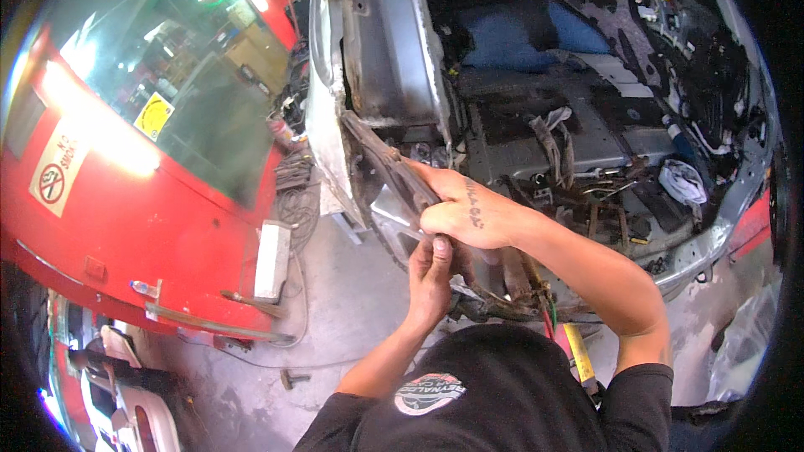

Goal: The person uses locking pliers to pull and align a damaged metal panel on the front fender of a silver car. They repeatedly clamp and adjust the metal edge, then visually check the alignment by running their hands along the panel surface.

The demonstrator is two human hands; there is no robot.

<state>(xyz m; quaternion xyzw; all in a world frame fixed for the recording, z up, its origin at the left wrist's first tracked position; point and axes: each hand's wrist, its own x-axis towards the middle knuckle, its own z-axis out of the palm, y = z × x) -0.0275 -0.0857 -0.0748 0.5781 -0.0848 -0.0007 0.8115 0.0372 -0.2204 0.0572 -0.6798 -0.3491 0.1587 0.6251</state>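
the long, narrow, dark brown-grey metal bar-like piece (404, 174) lies directly ahead and to the left of my right hand (473, 208), which is the nearer one and is closed round its near end; my left hand (430, 278) sits just behind and below, fingers curled and thumb up, though i can't tell what it grips. its long axis slants away from me, the far end pointing forward-left at the pale silver car-body edge (325, 130), contact unclear.

Long dark piece (390, 156), seemingly metal, worn, slanting beside car frame (389, 33)
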